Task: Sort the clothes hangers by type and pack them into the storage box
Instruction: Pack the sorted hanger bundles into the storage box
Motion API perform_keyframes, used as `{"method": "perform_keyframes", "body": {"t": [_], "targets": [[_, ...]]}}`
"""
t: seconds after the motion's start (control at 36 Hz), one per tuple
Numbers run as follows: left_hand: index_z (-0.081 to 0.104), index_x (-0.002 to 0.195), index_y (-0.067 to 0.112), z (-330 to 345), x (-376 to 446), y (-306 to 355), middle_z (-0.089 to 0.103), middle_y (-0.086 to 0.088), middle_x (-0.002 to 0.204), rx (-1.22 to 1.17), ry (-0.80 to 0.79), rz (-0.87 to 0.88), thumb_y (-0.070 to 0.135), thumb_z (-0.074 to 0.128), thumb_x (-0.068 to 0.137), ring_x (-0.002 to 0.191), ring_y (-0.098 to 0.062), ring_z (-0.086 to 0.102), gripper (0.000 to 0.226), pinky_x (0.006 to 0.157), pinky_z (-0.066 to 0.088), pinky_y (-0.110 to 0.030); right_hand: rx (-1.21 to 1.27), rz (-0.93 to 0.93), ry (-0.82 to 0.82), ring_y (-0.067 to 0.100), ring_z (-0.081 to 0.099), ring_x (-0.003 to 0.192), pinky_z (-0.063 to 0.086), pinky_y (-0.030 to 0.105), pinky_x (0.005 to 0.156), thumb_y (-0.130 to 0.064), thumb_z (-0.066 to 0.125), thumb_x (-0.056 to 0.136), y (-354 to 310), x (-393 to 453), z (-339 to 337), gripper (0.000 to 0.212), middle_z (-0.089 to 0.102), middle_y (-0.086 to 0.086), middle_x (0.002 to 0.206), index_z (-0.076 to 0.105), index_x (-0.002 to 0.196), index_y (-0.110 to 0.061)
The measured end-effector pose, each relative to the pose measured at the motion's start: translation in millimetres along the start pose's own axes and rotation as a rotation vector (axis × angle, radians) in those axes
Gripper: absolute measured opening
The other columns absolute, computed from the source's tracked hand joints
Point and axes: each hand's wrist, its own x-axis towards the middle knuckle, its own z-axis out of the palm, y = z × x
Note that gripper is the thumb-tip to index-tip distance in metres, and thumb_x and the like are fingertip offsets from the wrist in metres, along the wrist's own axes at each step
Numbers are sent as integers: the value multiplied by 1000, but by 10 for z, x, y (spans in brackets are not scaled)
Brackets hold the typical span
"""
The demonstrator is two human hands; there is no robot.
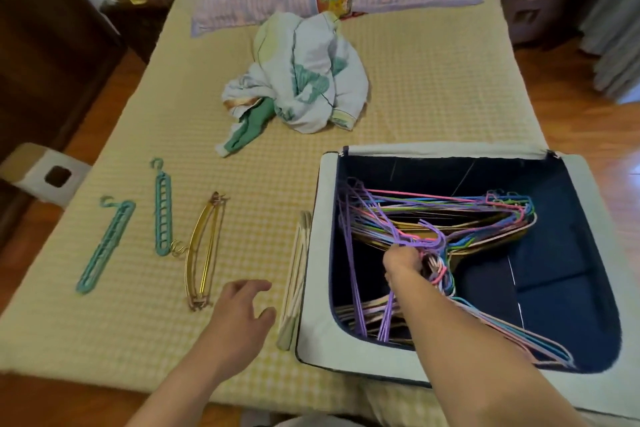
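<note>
Nearest, the left hand (242,309) hovers over the yellow checked bed (433,87) with its fingers loosely spread and nothing in them, just left of a bundle of white hangers (294,281) that lies along the outside wall of the storage box (318,295). The right hand (403,262) reaches down into the box, its grip curled tight round the gathered hooks of a thick bunch of wire hangers (450,215) in purple, pink, blue and green. Their shoulders fan out across the dark blue inside of the box, some toward its far side and some trailing under the right forearm toward its near right corner. More hangers seem to lie beneath them at the bottom, though that part is too tangled to make out.

On the bed left of the hands lies a bundle of gold hangers (202,253). Just beside it is a teal slotted hanger (162,215), and another teal slotted hanger (105,246) lies further left, near the bed's edge.

Beyond these, near the middle of the bed, sits a crumpled pale cloth (304,80) with green print. At the far end lies a purple pillow (256,0).
</note>
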Motion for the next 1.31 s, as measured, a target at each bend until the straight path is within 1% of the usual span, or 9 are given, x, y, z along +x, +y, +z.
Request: {"method": "perform_keyframes", "body": {"t": [0.25, 0.42, 0.53, 0.61, 0.81, 0.94, 1.08, 1.17, 1.31], "targets": [[49, 140, 35, -2, 5, -19, 36, 11, 137, -22, 7, 1, 32, 55, 103, 83, -8, 59, 38, 60, 45, -13, 19, 66, -188, 27, 50, 82, 41, 31, 70, -11, 48, 96, -10, -40, 82, 15, 53, 14, 102, 54, 109, -7], [52, 136, 37, -10, 11, -127, 37, 8, 139, -84, -39, -36, 32, 55, 103, 84, 4, 50, 33, 63, 41, -8, 130, 69, -181, 28, 57, 80, 45, 33, 65, -17, 56, 80, 58, 56, -58, 37, 59, 15, 97, 61, 114, -2], [58, 128, 40, -2, 16, -224, 46, 8, 134, -229, -94, -110, 34, 57, 103, 116, -3, 46, 26, 90, 43, -31, 57, -93, 7, 23, 53, 74, 43, 28, 60, -15, 53, 91, 65, -327, -285, 22, 61, 13, 100, 59, 109, -5], [60, 126, 38, -11, 50, -387, 55, 12, 129, -277, -129, -152, 34, 57, 103, 114, -8, 52, 23, 90, 41, -30, -9, -332, 172, 29, 60, 97, 47, 30, 76, -17, 59, 87, -5, -580, -289, 25, 63, 10, 113, 61, 112, -17], [69, 111, 16, -62, 219, -709, 75, -4, 104, -516, -116, -277, 14, 55, 103, 100, -25, 72, 16, 88, 56, -37, -133, -899, 10, 8, 54, 87, 37, 21, 72, -6, 52, 95, -654, -1537, 167, 24, 60, -11, 93, 62, 90, -27], [69, 112, 15, -158, 624, -996, 77, -2, 102, -542, -212, -247, 16, 57, 102, 96, -20, 74, 16, 86, 58, -34, -426, -1048, -255, 7, 53, 85, 41, 26, 77, -7, 49, 95, -929, -1841, 671, 26, 61, -12, 94, 68, 94, -24], [67, 116, 13, 111, 1444, -1160, 72, -6, 107, -493, -394, -170, 20, 64, 98, 95, -18, 68, 19, 92, 54, -40, -434, -895, -211, 3, 57, 69, 44, 27, 63, -6, 48, 96, -1023, -1647, 1120, 32, 64, -14, 85, 64, 84, -31], [52, 140, 11, 482, 1924, -1120, 67, -7, 121, -462, -507, -165, 28, 70, 95, 97, -17, 65, 50, 84, 52, -32, -383, -792, -128, 19, 68, 73, 55, 33, 61, -2, 47, 94, -1038, -1510, 1190, 39, 69, -3, 85, 62, 76, -34], [19, 159, 11, 1118, 2414, -1061, 38, -14, 158, -397, -661, -78, 40, 80, 86, 138, -33, 47, 99, 108, 42, -35, -329, -692, -60, 4, 64, 63, 53, 24, 53, -1, 47, 93, -1024, -1413, 1255, 36, 70, 1, 79, 65, 78, -28]]}}
